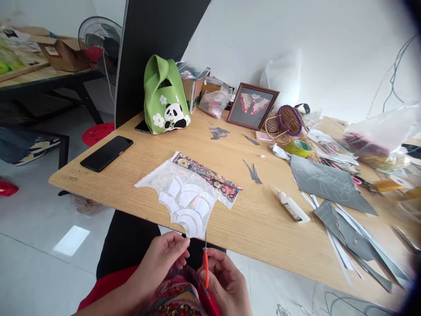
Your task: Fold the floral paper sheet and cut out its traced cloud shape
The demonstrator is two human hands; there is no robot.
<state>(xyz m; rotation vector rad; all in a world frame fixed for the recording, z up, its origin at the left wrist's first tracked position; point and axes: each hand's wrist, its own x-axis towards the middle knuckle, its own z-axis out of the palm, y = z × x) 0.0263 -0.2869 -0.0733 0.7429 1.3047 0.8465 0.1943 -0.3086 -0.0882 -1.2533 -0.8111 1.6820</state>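
A sheer white cloth piece [194, 202] with pale curved shapes on it lies at the table's front edge, its lower tip hanging over. Along its upper side runs a floral printed strip [208, 173]. With thumb and fingertips pressed together, my left hand [167, 252] is closed at the lower tip of the cloth. My right hand [225, 276] grips scissors [206, 267] with orange handles, the thin blades pointing up beside the cloth's lower right edge. How far the blades are apart cannot be made out.
On the wooden table [158, 206] lie a phone [107, 152], a white glue bottle [292, 206], grey cut scraps [253, 171] and grey sheets [332, 180]. Further back stand a green panda bag [167, 101], a framed piece [252, 105] and a woven basket [289, 120].
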